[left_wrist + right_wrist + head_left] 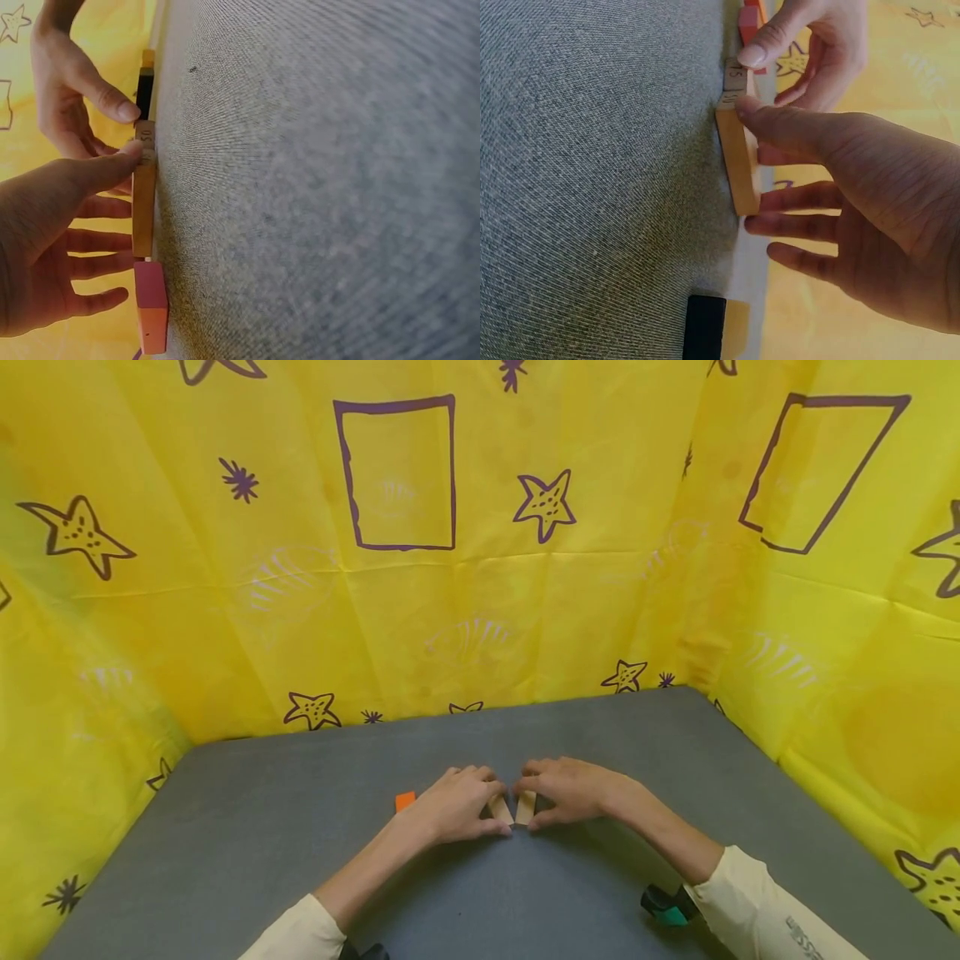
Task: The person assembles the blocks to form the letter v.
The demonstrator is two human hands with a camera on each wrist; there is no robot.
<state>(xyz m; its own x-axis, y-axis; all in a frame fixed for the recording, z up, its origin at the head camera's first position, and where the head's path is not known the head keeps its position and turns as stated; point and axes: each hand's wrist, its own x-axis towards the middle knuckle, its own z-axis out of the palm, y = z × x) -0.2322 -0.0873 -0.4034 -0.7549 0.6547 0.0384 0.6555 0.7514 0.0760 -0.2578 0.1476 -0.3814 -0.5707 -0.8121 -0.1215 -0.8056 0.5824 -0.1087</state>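
Observation:
In the head view my left hand (461,806) and right hand (573,789) face each other on the grey table. The left one pinches a wooden block (500,810) between thumb and fingers. My right thumb and fingers hold a second wooden block (526,807). The two blocks stand angled, their near ends close together. In the right wrist view, dark markings show on the end faces of the right wooden block (739,161) and the left wooden block (735,73). The little fingers of both hands stay extended.
An orange block (405,801) sits left of my left hand, beside a red surface (151,285); whether these are one block or two I cannot tell. Beyond my right hand lie a black block (705,326) and a yellow block (736,326). Yellow patterned cloth (465,610) encloses the table (495,910).

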